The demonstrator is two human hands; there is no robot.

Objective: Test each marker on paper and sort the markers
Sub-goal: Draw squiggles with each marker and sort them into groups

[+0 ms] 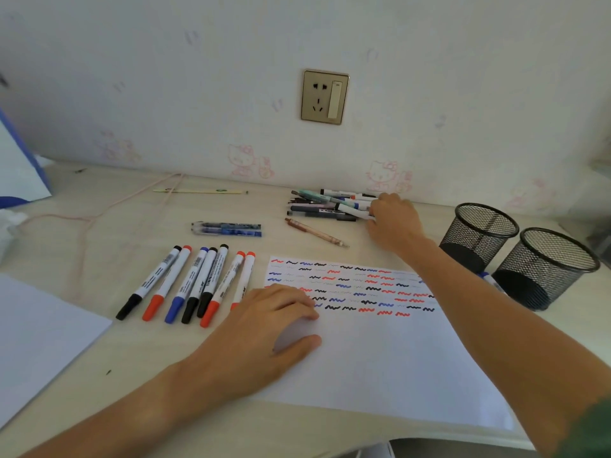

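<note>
A white test sheet covered near its top with red, blue and black squiggles lies in front of me. My left hand rests flat on its left edge, holding nothing. Left of the sheet, several white markers with black, red and blue caps lie in a row. A pile of pens and markers sits by the wall. My right hand reaches into that pile, fingers closed on a white marker.
Two black mesh pen cups stand at the right, a blue-capped marker lying between them. A brown pen, a packet of blue refills, a pink cable and a second paper sheet lie around.
</note>
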